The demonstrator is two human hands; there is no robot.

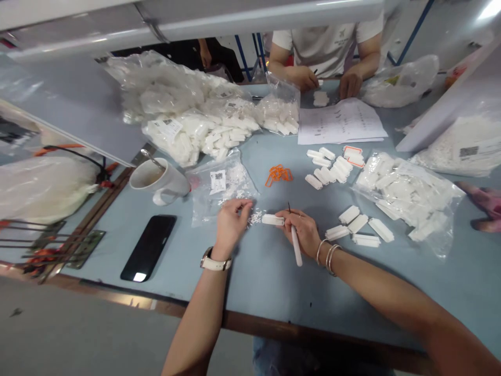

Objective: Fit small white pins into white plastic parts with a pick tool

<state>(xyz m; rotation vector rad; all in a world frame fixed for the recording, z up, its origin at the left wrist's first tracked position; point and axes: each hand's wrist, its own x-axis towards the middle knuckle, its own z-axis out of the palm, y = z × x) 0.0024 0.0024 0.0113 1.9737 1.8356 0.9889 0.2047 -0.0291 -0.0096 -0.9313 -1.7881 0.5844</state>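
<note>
My left hand (232, 222) is closed with thumb and fingertips together, beside a scatter of tiny white pieces (255, 217). Whatever it pinches is too small to make out. In my right hand (304, 230) is a slim tool with a white handle (296, 248) and a thin dark tip pointing away from me. The same hand's fingertips grip the right end of a long white plastic part (272, 220), just right of the tiny pieces. Beyond my hands lies a small heap of orange frames (278, 175).
White parts (340, 168) lie in a group at right, two with orange frames; several more (358, 224) sit nearer. Bags (415, 190) of parts, a mug (158, 180) with a spoon, a phone (148, 248) and printed sheets (340, 122) surround the work. A person (326, 52) works opposite.
</note>
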